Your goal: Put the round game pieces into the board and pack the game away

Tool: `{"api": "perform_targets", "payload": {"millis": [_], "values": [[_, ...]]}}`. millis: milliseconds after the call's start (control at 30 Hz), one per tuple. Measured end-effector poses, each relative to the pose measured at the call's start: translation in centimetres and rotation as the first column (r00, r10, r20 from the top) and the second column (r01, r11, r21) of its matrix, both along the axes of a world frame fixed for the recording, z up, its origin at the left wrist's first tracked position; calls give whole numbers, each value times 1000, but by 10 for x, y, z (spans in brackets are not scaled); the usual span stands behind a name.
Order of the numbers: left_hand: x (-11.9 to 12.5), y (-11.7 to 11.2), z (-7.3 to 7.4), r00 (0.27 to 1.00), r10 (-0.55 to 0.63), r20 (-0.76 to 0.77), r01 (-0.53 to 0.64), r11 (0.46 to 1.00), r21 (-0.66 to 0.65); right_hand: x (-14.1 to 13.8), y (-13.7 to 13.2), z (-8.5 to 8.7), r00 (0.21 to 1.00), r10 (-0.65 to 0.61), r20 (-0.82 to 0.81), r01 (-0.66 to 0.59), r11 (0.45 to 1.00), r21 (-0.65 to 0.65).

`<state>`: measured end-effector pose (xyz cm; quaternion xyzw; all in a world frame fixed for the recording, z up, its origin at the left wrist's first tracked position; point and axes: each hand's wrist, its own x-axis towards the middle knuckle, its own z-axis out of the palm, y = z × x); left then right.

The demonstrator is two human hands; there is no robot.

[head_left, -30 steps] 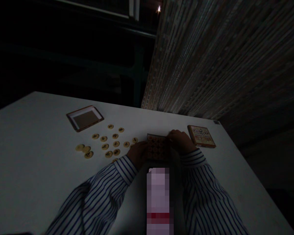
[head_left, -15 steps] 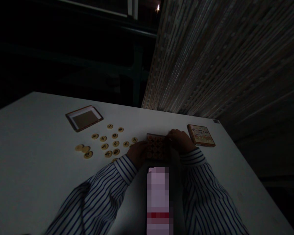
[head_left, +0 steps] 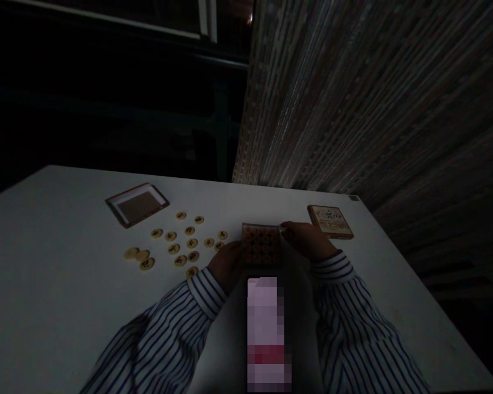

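Note:
In dim light, a small square tray (head_left: 261, 244) holding orange round pieces in a grid sits on the white table (head_left: 57, 306) in front of me. My left hand (head_left: 225, 265) grips its near left edge with curled fingers. On its right side my right hand (head_left: 306, 239) is closed, fingertips at the far right corner. Several pale round discs with dark marks (head_left: 181, 246) lie scattered on the table just left of my left hand. Both sleeves are white with dark stripes.
An open shallow box with a brown inside (head_left: 136, 204) lies at the back left. A printed box lid (head_left: 330, 221) lies just beyond my right hand. A brick wall (head_left: 353, 98) rises behind the table's right half. A blurred patch (head_left: 267, 334) covers the near centre.
The view has shifted a little, tilting down and to the right. Both hands stay on the tray, which sits in much the same spot.

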<state>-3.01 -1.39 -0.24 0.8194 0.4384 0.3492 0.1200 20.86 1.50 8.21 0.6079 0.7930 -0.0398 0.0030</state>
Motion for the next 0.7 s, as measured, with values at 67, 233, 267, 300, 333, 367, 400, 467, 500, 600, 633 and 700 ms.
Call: {"api": "perform_targets", "payload": {"millis": [67,233,267,300,333,367,400,467,500,600,633,700], "values": [[-3,-5,-1,1000,1,19,-1,1000,22,3,-11,-6,998,-9,-64,8,1000,-16],[-7,-11,-2,999,-24,26,23,998,52,7,-39,-25,950,-86,-299,71,996,-63],[-7,-11,-2,999,-32,24,31,998,52,7,-44,-28,933,-105,-346,86,994,-68],[-7,-11,-2,999,-33,23,32,998,55,6,-48,-31,913,-118,-391,97,993,-72],[-7,-11,-3,999,-31,20,30,998,57,5,-52,-34,890,-117,-440,90,993,-80],[-6,-11,-4,999,-30,16,29,998,59,4,-55,-36,867,-108,-487,74,993,-88],[-6,-10,-5,999,-31,12,30,998,60,3,-57,-37,844,-94,-528,50,994,-96],[-7,-9,-9,999,-30,10,30,998,58,1,-60,-38,811,-56,-582,-1,995,-96],[-7,-9,-11,999,-34,4,34,998,54,0,-61,-37,805,-38,-592,-18,996,-87],[-6,-7,-14,1000,-27,-4,27,998,52,-3,-61,-35,826,-9,-563,-29,998,-58],[-5,-7,-14,1000,-25,-5,25,998,54,-4,-61,-34,837,-10,-547,-26,998,-58],[-4,-6,-12,1000,-19,1,19,998,61,-7,-60,-33,851,-25,-524,-11,998,-65]]}}
